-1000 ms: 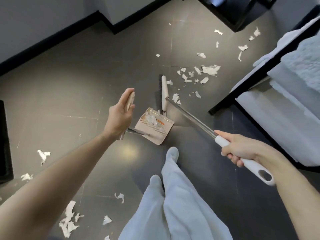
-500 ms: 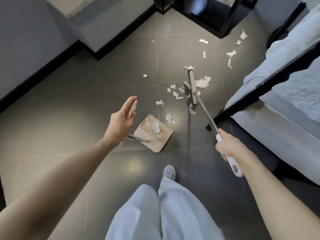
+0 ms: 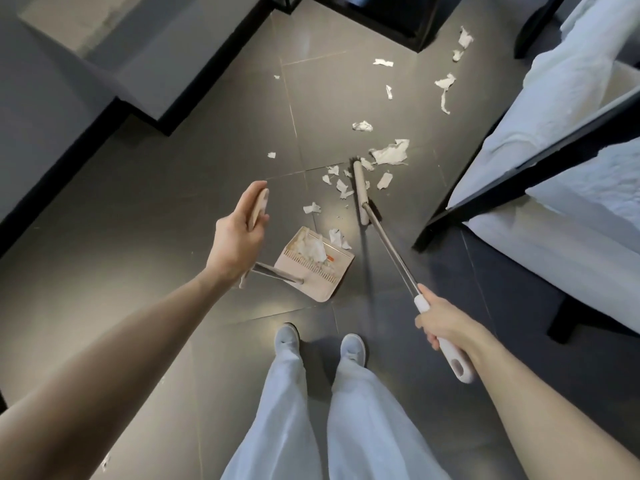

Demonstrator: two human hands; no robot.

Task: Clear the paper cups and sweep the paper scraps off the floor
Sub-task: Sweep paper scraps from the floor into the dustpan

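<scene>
The broom point(image 3: 360, 192) is gripped on its white handle, right hand point(image 3: 440, 320) fingers wrapped round; the dustpan point(image 3: 318, 275) is held by its handle in the left hand point(image 3: 239, 237), fingers probably loosely curled; paper scraps point(image 3: 391, 154) are scattered beside the broom head, feather-light, so best dragged gently.

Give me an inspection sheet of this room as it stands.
Surface: dark tiled floor, glossy.
Job's things: paper scraps scattered around the head of the broom; some lie in the dustpan; no paper cups seen.
Clutter: nothing seen beyond the scraps.
Hands: left hand holds the dustpan's handle; right hand grips the broom's handle.
Cables: nothing seen.
Surroundings: bed with white bedding at right; black skirting at left.
</scene>
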